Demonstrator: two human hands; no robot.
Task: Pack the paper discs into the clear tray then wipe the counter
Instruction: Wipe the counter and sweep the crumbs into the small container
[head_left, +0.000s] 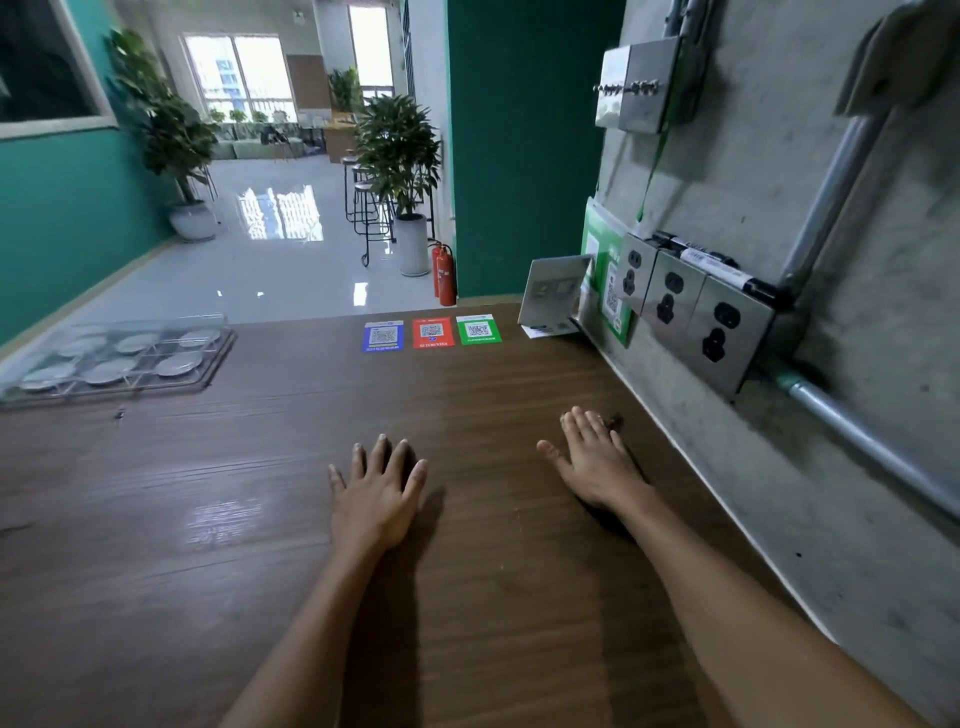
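A clear tray (218, 347) lies at the far left of the wooden counter (249, 493), with several pale paper discs (179, 364) sitting in its compartments. My left hand (378, 491) rests flat on the counter near the middle, fingers spread and straight. To its right, my right hand (597, 457) also lies flat, palm down, close to the concrete wall. Neither hand holds anything. A small dark-brown thing peeks out just beyond my right fingertips; what it is I cannot tell.
Blue, red and green QR-code stickers (431, 332) lie at the counter's far edge. A small card stand (556, 296) stands in the far right corner. Metal wall sockets (675, 301) and a steel conduit (852, 421) line the concrete wall on the right.
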